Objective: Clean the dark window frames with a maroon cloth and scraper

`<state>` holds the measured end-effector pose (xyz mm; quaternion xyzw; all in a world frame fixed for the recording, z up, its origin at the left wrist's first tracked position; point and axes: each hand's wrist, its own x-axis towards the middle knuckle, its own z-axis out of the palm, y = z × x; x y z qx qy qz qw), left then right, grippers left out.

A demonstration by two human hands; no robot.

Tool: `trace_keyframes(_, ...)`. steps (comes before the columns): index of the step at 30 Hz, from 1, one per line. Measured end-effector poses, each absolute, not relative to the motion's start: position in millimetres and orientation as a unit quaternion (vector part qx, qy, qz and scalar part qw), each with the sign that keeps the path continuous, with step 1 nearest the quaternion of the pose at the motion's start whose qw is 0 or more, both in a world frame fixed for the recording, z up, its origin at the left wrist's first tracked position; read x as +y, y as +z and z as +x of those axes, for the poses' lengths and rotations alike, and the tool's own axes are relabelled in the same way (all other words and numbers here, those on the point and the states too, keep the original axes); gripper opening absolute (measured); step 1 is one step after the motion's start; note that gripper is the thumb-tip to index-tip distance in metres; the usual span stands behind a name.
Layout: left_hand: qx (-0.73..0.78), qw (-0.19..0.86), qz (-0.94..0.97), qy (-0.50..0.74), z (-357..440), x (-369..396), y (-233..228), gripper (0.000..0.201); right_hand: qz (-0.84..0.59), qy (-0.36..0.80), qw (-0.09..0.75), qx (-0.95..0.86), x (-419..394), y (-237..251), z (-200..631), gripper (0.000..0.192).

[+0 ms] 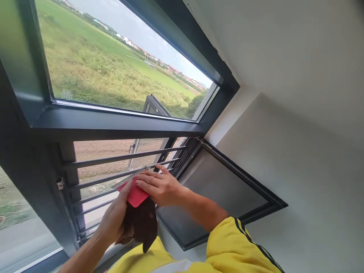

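I have both hands up at the dark grey metal window frame (pixel 119 127), working at the row of thin grey horizontal guard bars (pixel 125 156) below the fixed upper pane. My left hand (pixel 115 218) is closed around a dark brown cloth (pixel 142 225), which hangs bunched below my palm; its thumb reaches up along the edge of a flat red plastic scraper card (pixel 135 196). My right hand (pixel 159 186) lies over the top of that red card, fingers narrow, nearly straight and pressed together, fingertips pointing left toward the bars. So the card sits sandwiched between the two hands, just in front of the bars, with a thin pale strip (pixel 132 176) running along above my right fingers; I cannot tell whether that strip is part of the tool or of the frame.

To do this well, I judge that the card wants to stay flat and low-angled against the surface, with even pressure from the right fingers spread along its back edge rather than from one tip. The left hand should steady the lower corner and keep the cloth close beneath so that whatever comes off is caught. Short strokes along the bar's length suit the narrow gaps. The open mesh screen panel (pixel 218 189) stands swung in at my right forearm, so my elbow should stay tucked.
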<state>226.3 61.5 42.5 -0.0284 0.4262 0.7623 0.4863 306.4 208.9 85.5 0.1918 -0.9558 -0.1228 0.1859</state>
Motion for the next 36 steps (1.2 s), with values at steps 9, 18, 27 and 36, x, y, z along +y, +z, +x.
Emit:
trace_keyframes(9, 0.474, 0.566, 0.047, 0.673, 216, 55, 48, 0.081, -0.319, -0.178, 0.377, -0.851, 369, 154, 323, 0.042)
trace_keyframes(18, 0.465, 0.587, -0.009, 0.662, 214, 39, 41, 0.114, -0.36, -0.221, 0.226, -0.878, 405, 156, 305, 0.043)
trace_keyframes(27, 0.474, 0.574, -0.057, 0.665, 210, 32, 49, 0.118, -0.379, -0.235, 0.204, -0.872, 393, 165, 299, 0.043)
trace_keyframes(36, 0.474, 0.577, -0.061, 0.662, 206, 29, 42, 0.107, -0.391, -0.229, 0.188, -0.871, 385, 174, 299, 0.042)
